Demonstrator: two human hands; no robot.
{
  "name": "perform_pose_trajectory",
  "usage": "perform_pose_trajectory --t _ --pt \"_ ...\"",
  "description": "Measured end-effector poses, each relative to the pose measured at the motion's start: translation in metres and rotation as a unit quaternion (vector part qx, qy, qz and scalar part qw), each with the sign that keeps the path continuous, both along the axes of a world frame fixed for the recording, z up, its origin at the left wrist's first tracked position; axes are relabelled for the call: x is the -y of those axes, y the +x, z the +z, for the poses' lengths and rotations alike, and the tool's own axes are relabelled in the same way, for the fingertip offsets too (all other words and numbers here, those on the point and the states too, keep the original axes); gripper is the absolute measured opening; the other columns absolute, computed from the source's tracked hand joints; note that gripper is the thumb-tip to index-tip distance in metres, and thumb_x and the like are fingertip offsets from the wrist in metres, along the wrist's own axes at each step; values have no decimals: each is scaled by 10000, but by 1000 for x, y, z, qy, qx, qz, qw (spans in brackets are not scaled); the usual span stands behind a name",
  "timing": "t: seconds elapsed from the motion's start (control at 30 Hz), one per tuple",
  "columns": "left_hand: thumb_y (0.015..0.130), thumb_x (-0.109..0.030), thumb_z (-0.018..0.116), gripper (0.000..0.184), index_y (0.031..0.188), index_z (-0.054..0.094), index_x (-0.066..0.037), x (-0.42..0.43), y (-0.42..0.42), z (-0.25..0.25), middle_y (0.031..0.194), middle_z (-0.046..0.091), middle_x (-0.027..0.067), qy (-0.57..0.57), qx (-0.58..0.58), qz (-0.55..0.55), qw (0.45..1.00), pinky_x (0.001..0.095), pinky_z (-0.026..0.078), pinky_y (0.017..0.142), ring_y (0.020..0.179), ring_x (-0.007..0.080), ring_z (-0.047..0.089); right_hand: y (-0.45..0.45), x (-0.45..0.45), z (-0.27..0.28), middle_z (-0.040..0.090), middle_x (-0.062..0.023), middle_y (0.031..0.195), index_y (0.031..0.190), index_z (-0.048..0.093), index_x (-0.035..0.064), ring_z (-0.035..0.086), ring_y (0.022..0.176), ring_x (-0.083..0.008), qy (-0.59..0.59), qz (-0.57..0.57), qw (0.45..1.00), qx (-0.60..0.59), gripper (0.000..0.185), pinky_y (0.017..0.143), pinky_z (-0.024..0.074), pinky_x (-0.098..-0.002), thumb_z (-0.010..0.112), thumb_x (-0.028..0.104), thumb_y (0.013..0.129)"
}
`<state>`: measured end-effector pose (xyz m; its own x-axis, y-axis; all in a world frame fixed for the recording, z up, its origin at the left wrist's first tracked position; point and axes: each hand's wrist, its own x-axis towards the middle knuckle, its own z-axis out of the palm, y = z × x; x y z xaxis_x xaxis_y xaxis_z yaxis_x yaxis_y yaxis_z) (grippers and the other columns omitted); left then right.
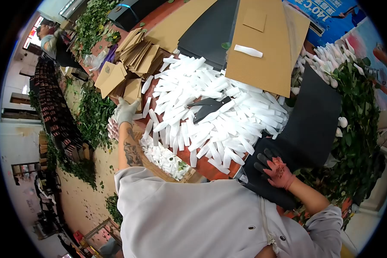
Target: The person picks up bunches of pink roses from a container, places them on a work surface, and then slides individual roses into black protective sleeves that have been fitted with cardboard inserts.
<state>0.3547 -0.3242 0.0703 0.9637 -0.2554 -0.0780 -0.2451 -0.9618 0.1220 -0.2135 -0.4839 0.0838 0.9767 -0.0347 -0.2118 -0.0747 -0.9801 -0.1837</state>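
Observation:
My left hand point(127, 112), in a pale glove, reaches to the left edge of the table with its fingers apart. It is at the lower end of a small cardboard piece point(132, 89); I cannot make out a firm grip. Beside it, pinkish-white bundled items point(113, 127) show partly. My right hand point(279, 173), in a red glove with dark fingertips, lies on black sheet material point(273, 191), fingers stretched out. Between the hands spreads a large heap of white foam net sleeves point(180, 92). Black-handled scissors point(210, 108) lie on top of the heap.
Stacked cardboard pieces point(137, 53) lie at the back left, and a big cardboard sheet point(262, 69) with one sleeve on it at the back. Below the table edge sits a basket point(157, 168) of white bits. Leafy stems point(357, 112) line the right; another person point(51, 41) is far left.

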Motion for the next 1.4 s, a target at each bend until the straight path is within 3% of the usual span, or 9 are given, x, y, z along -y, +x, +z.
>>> perform_pose_trajectory --t 0.27,0.37,0.47,0.6,0.63,0.77,1.0,1.1,1.4 --pt "613 -507 688 870 1279 425 -13 -14 -6 14 1065 622 201 3 57 -59 997 406 473 824 968 337 610 -16 -3 -22 468 -148 1200 1104 577 170 432 1122 -338 23 -30 994 -103 467 983 321 -476 659 342 678" --pt "726 -301 691 430 1000 584 13 -32 -34 56 867 642 139 -178 -51 -167 969 318 467 691 778 201 616 -24 -6 -29 436 -138 1284 1148 560 179 384 1216 -322 7 -30 999 -20 470 1041 271 -445 631 365 723" --pt "855 -385 604 519 1123 547 56 -1 -140 99 977 623 82 -443 -330 -316 771 279 461 755 838 159 576 -20 -5 -34 359 -147 1381 1279 443 130 311 1289 -323 36 -26 991 -124 566 1096 189 -452 509 437 808" --pt "844 -369 560 526 1187 512 26 41 -290 52 1095 591 111 -226 -609 -407 642 277 460 810 969 164 552 -18 -3 -20 360 -169 1372 1279 427 60 331 1279 -326 85 -57 992 -75 607 1085 231 -417 589 351 771" --pt "812 -394 595 607 1227 469 30 65 -321 28 1141 571 102 -286 -807 -381 349 276 448 839 1029 162 526 -25 0 -23 362 -176 1366 1282 416 41 335 1275 -330 97 -75 992 -19 625 1085 235 -409 612 323 759" --pt "783 -586 578 845 1306 357 40 83 -343 6 1209 517 147 -182 -862 -352 316 301 364 971 1134 181 478 -22 6 -18 360 -184 1358 1337 347 44 355 1262 -323 283 -173 935 123 742 1053 300 -378 688 215 701" --pt "780 -678 502 947 1332 313 68 73 -339 14 1268 457 166 -232 -754 -436 433 330 359 990 1179 194 444 -27 17 -47 524 -116 1227 1201 510 46 497 1139 -232 537 -318 704 339 449 979 381 -318 650 133 784" --pt "852 -420 598 528 1099 549 44 76 -325 21 939 637 91 -144 -630 -346 680 315 481 762 846 166 604 -25 16 -6 595 -97 1117 1099 586 31 552 1028 -213 455 -366 764 276 327 913 411 -321 632 146 797" --pt "755 -194 675 317 991 599 3 80 -357 -16 785 642 130 -144 -467 -496 718 326 464 672 726 236 618 -28 6 49 620 -71 1027 1114 556 -5 577 961 -152 581 -461 642 197 330 881 446 -274 628 73 801"
